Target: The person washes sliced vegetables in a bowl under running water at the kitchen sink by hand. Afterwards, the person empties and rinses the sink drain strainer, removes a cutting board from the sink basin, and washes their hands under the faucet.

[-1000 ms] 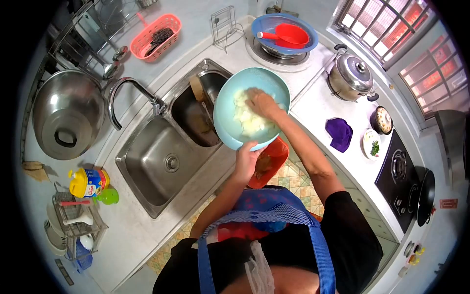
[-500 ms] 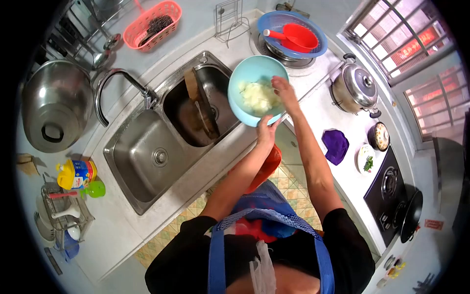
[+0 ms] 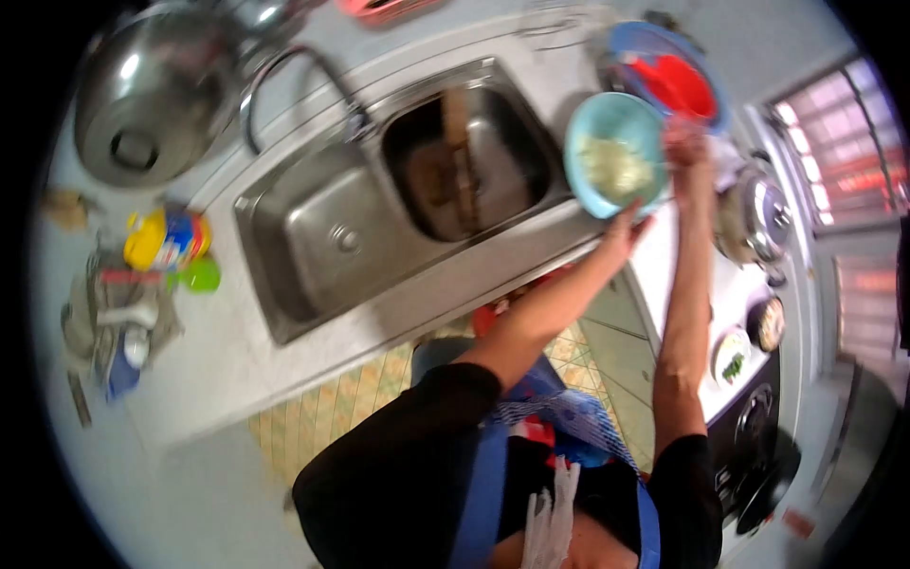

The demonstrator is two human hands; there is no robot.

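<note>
A light blue bowl (image 3: 580, 180) with pale, whitish food pieces (image 3: 614, 167) in it is held over the counter just right of the sink. My left hand (image 3: 627, 228) grips its near rim from below, fingers closed on it. At the bowl's right edge, my right hand (image 3: 688, 144) is smeared by motion. Its fingers cannot be made out, nor whether it touches the rim. Just beyond that hand are a red plastic dipper (image 3: 684, 87) and the blue basin (image 3: 633, 40) it lies in.
The double sink (image 3: 327, 228) is on the left, a wooden board (image 3: 458, 142) standing in its right basin. A lidded steel pot (image 3: 755, 216), a small plate with greens (image 3: 730, 356) and a stove (image 3: 749, 417) line the right counter. A yellow bottle (image 3: 166, 239) stands far left.
The view has swung, so the sink and counter appear shifted. The bowl has moved right, away from the sink and closer to the blue basin. My right hand has left the food for the bowl's right side.
</note>
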